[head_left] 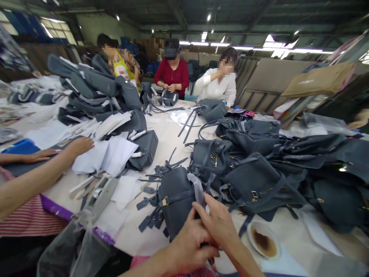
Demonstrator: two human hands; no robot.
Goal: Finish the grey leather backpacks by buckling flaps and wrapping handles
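Note:
A dark blue-grey leather handbag (176,196) with a gold buckle lies on the table right in front of me. My left hand (191,240) is closed at the bag's near right edge, its fingers bent around the part there. Right beside it, my right hand (217,219) is closed too, fingers bent against the same edge and close to the left fingers. What exactly the fingertips pinch is hidden between the hands. A piece of clear plastic wrap (196,186) stands up from the bag just above my fingers. Several leather tags (151,219) and straps lie left of the bag.
More dark handbags (253,181) are piled on the right, near a dish of brown liquid (263,240). Bag pieces (89,82) and white paper sheets (118,154) cover the left. A co-worker's arms (57,165) reach in from the left. Three people (174,75) work across the table.

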